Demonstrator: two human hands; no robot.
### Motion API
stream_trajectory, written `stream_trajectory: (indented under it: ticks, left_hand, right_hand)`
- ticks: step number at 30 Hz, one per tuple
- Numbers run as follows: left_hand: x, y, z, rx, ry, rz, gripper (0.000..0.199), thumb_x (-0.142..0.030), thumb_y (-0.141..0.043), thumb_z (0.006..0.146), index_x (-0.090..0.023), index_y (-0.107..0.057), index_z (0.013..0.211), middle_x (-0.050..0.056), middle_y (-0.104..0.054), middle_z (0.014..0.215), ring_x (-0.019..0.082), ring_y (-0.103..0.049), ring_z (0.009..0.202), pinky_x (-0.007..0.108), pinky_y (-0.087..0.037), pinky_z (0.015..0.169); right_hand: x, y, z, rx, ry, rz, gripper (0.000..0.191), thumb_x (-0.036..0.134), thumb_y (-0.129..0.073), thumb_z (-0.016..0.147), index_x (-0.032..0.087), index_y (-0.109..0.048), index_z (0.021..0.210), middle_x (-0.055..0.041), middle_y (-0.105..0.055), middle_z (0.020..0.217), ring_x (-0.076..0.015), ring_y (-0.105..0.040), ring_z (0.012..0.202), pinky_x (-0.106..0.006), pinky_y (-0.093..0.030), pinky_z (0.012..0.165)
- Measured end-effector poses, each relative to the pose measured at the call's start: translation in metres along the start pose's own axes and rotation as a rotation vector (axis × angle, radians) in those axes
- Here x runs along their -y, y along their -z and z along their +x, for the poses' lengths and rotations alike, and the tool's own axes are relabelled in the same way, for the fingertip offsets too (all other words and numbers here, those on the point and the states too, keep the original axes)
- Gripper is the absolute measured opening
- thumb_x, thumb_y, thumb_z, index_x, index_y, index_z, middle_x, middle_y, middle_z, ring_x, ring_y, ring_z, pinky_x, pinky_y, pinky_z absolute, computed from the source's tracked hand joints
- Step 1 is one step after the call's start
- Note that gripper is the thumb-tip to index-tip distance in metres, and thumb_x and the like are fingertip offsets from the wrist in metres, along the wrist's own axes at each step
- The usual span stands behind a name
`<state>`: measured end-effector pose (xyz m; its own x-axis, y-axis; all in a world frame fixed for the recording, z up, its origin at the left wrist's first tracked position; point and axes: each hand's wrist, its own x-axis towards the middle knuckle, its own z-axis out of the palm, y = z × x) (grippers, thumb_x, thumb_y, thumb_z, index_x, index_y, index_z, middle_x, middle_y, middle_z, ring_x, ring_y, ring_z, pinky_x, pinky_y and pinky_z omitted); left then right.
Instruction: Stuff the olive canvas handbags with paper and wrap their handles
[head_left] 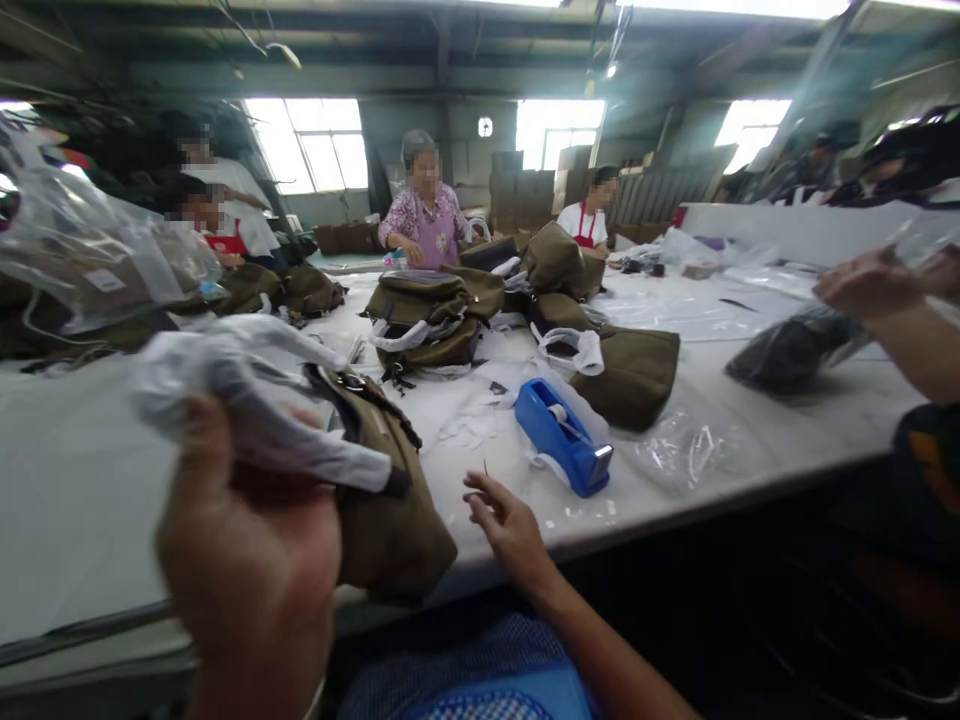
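In the near left, my left hand (251, 560) is closed around the handle (300, 450) of an olive-brown bag, which is wrapped in white paper. The bag (394, 520) hangs tilted beside the table's front edge, with dark trim and a dark strap along its top. My right hand (510, 530) is at the table edge, right of the bag and apart from it. Its fingers are slightly curled and spread, with no object visible in them. Nearby, a blue tape dispenser (562, 435) rests on the white table (465, 445).
Several olive bags (427, 320) are piled mid-table; another bag (630, 375) lies behind the dispenser. Clear plastic (686, 450) lies to the right. A co-worker's hand (870, 285) is above a dark wrapped item (795, 350). Across the table is a person in a purple apron (435, 235).
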<state>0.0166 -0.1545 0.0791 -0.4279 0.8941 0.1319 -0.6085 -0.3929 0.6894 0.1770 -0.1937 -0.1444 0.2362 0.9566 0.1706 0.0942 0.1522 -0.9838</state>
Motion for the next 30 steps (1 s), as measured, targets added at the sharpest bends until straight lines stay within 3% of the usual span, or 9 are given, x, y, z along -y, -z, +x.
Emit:
stream_trajectory:
  ticks: [2,4,9,12,17,21,23,26,30]
  left_hand:
    - [0.029,-0.008,-0.016,-0.039,0.222,-0.056,0.011,-0.017,-0.065,0.094,-0.020,-0.073,0.089,-0.008,-0.078,0.085,0.008,-0.069,0.078,0.021,-0.057,0.076]
    - [0.050,-0.005,-0.025,0.057,0.408,-0.015,0.011,-0.012,-0.066,0.090,-0.017,-0.075,0.093,-0.001,-0.079,0.092,0.011,-0.072,0.082,0.021,-0.059,0.077]
    - [0.057,0.020,-0.021,0.344,0.432,0.131,0.032,-0.025,-0.082,0.078,-0.019,-0.075,0.109,0.005,-0.078,0.104,0.015,-0.074,0.086,0.020,-0.060,0.075]
    - [0.050,0.030,-0.017,0.407,0.453,0.186,0.034,-0.030,-0.084,0.078,-0.020,-0.075,0.109,0.004,-0.077,0.102,0.016,-0.074,0.086,0.019,-0.059,0.073]
    - [0.052,0.046,-0.014,0.373,0.418,0.258,0.038,-0.038,-0.084,0.077,-0.020,-0.076,0.109,0.005,-0.076,0.102,0.016,-0.072,0.087,0.020,-0.059,0.073]
    - [0.051,0.056,-0.010,0.356,0.379,0.283,0.037,-0.044,-0.084,0.078,-0.021,-0.076,0.106,0.003,-0.074,0.095,0.013,-0.069,0.079,0.019,-0.059,0.073]
    - [0.044,0.063,-0.008,0.340,0.320,0.262,0.035,-0.044,-0.085,0.076,-0.021,-0.076,0.100,0.000,-0.071,0.083,0.011,-0.067,0.074,0.018,-0.059,0.072]
    - [0.029,0.079,-0.009,0.232,0.240,0.232,0.034,-0.044,-0.089,0.071,-0.020,-0.076,0.092,-0.002,-0.067,0.072,0.013,-0.068,0.071,0.023,-0.063,0.075]
    - [0.017,0.105,-0.016,0.066,0.278,0.315,0.043,-0.047,-0.095,0.056,-0.019,-0.076,0.082,0.000,-0.070,0.069,0.019,-0.072,0.072,0.032,-0.066,0.080]
  right_hand:
    - [0.012,0.016,0.000,-0.062,-0.089,0.148,0.055,0.052,-0.051,0.100,0.020,-0.052,0.145,-0.0159,-0.063,0.137,-0.0266,-0.068,0.114,-0.043,-0.061,0.090]
    - [0.028,0.025,0.000,-0.033,-0.013,0.162,0.061,0.058,-0.049,0.100,0.024,-0.045,0.151,-0.0143,-0.056,0.146,-0.0274,-0.059,0.128,-0.046,-0.055,0.102]
    - [0.070,0.014,0.004,0.242,0.196,0.110,0.069,0.059,-0.055,0.097,0.032,-0.035,0.157,-0.0067,-0.039,0.161,-0.0279,-0.039,0.147,-0.050,-0.036,0.121]
    - [0.081,0.002,0.012,0.270,0.216,-0.010,0.073,0.052,-0.066,0.093,0.031,-0.038,0.156,-0.0063,-0.036,0.163,-0.0290,-0.030,0.152,-0.053,-0.026,0.125]
    - [0.088,-0.009,0.017,0.238,0.228,-0.171,0.054,0.027,-0.064,0.092,0.031,-0.055,0.144,-0.0058,-0.046,0.156,-0.0264,-0.040,0.147,-0.048,-0.033,0.123]
    - [0.091,-0.011,0.018,0.167,0.383,-0.262,0.046,0.017,-0.056,0.089,0.025,-0.062,0.134,-0.0081,-0.055,0.147,-0.0266,-0.051,0.138,-0.043,-0.041,0.117]
    - [0.089,-0.003,0.027,0.056,0.408,-0.321,0.037,0.021,-0.051,0.091,0.021,-0.065,0.125,-0.0106,-0.068,0.127,-0.0276,-0.063,0.120,-0.042,-0.050,0.104]
    - [0.085,0.021,0.045,-0.201,0.275,-0.381,0.030,0.035,-0.047,0.098,0.020,-0.069,0.112,-0.0086,-0.075,0.099,-0.0256,-0.071,0.090,-0.037,-0.055,0.082]
    - [0.081,0.044,0.052,-0.265,0.162,-0.311,0.033,0.045,-0.050,0.099,0.021,-0.071,0.109,-0.0069,-0.076,0.102,-0.0235,-0.071,0.091,-0.032,-0.054,0.078]
